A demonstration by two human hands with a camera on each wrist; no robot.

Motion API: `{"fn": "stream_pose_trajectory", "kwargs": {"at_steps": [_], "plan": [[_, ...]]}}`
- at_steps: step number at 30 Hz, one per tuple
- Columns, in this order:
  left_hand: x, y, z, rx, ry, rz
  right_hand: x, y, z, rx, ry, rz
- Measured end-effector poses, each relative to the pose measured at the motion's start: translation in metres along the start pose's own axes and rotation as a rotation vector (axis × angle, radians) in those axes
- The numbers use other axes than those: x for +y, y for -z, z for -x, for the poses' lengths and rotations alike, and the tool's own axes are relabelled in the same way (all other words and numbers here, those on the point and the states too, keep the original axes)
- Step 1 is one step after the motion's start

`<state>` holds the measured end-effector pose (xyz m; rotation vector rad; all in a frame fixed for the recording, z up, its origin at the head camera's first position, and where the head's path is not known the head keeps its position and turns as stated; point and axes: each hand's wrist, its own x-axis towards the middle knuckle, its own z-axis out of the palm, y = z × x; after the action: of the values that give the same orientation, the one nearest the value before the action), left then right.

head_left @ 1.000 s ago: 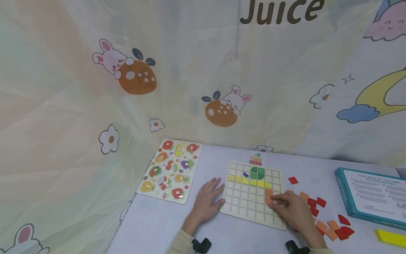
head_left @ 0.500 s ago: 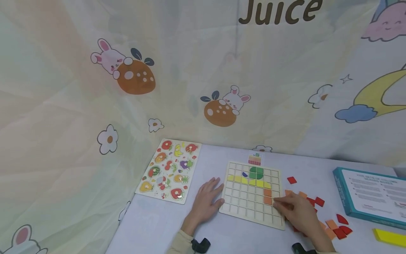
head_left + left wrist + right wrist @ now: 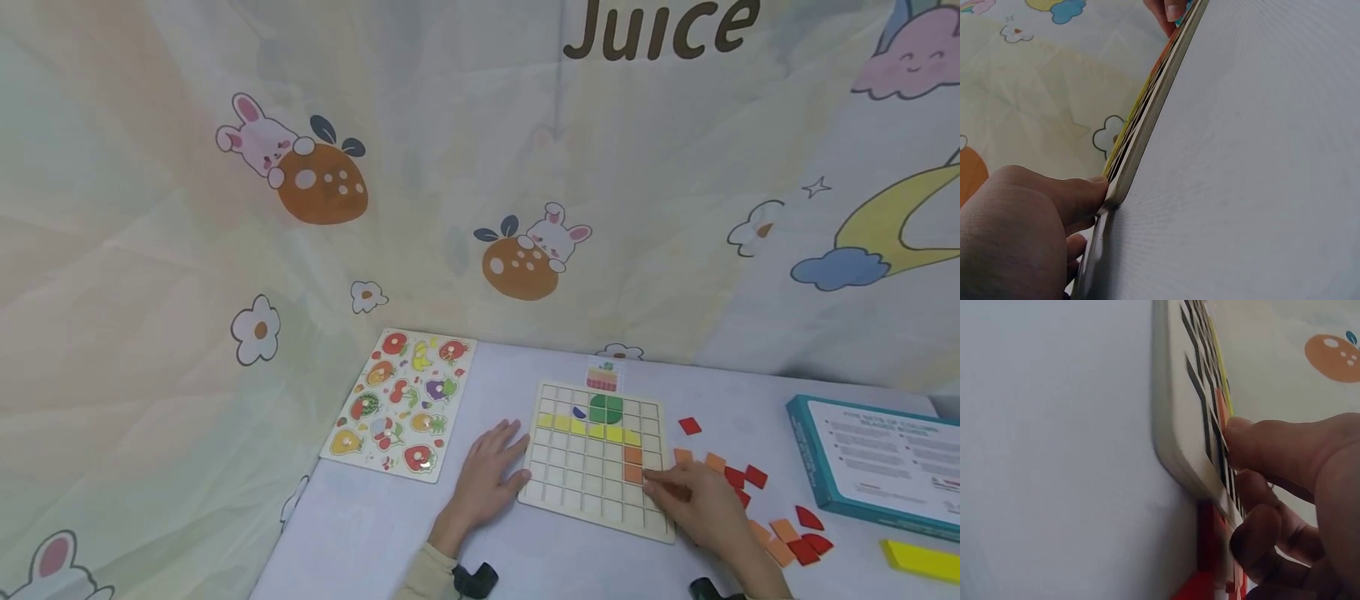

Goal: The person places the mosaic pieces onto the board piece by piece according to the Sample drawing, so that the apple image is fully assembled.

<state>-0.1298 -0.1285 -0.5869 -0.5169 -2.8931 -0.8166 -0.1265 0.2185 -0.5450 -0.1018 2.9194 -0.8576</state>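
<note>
A pale wooden grid board [image 3: 573, 483] lies on the white table. Set in its cells are a row of yellow tiles [image 3: 577, 427], green pieces [image 3: 606, 408], a small blue piece [image 3: 579, 412] and two orange tiles [image 3: 633, 464], one below the other. My left hand [image 3: 491, 475] rests at the board's left edge with fingers spread, its thumb touching the rim in the left wrist view. My right hand [image 3: 697, 500] has thumb and index fingertips just right of the lower orange tile, touching the board's surface. No piece shows between its fingers.
Loose red pieces [image 3: 808, 517] and orange pieces [image 3: 784, 530] lie right of the board. Beyond them are a teal box [image 3: 877, 467] and a yellow block [image 3: 922, 560]. A fruit puzzle board [image 3: 397, 404] lies at the left, and a small picture card [image 3: 602, 377] sits behind the grid.
My right hand has moved slightly right, off the lower orange tile, which now shows in full in its cell. My left hand stays at the board's edge.
</note>
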Motion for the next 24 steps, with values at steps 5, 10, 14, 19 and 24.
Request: {"fn": "stream_pose_trajectory", "kwargs": {"at_steps": [5, 10, 14, 19, 24], "plan": [[-0.001, 0.000, 0.000, 0.001, 0.001, 0.002, -0.002, 0.001, 0.000, -0.010, 0.017, 0.018], [-0.002, 0.000, 0.000, 0.003, -0.005, 0.005, 0.014, 0.013, -0.003, 0.047, -0.042, -0.019], [-0.001, 0.000, 0.000, 0.006, -0.008, 0.001, 0.037, 0.026, -0.009, 0.145, -0.120, -0.005], [0.000, 0.001, 0.000, 0.012, -0.006, -0.001, 0.059, 0.040, -0.021, 0.088, -0.161, 0.053], [0.000, 0.001, 0.000, 0.007, -0.001, 0.008, 0.061, 0.042, -0.028, 0.044, -0.182, 0.049]]}}
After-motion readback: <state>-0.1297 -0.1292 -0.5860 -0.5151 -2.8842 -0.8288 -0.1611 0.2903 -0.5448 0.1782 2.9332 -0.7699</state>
